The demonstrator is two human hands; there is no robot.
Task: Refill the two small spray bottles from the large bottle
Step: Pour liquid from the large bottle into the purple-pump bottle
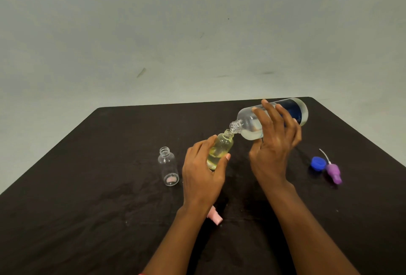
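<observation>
From my station I judged the refill to be roughly at its midpoint, with the first fill under way and the second not yet begun. The left hand (pixel 202 178) was clamped round the first small spray bottle (pixel 220 149), thumb on one side and fingers on the other, holding it tilted above the worktop (pixel 109 187) with its open neck up toward the right. The right hand (pixel 272 143) gripped the large bottle (pixel 247 121) across its body, fingers spread over the top and thumb beneath, tipped almost level so that its uncapped mouth met the small bottle's neck. Pale yellowish liquid filled most of the held bottle, though I could not tell whether any was flowing at that instant. The second small spray bottle (pixel 168 168) stood upright just left of the left hand, uncapped and apparently empty, so by my reckoning it was yet to be filled. Both pump tops were off: a purple spray head (pixel 334 172) lay at the right beside the blue cap (pixel 318 163), which I took to belong to the large bottle, and a pink spray head (pixel 215 217) lay partly hidden under the left wrist. What remained, as I saw it, was topping off this bottle, filling the other, and refitting both heads and the cap.
</observation>
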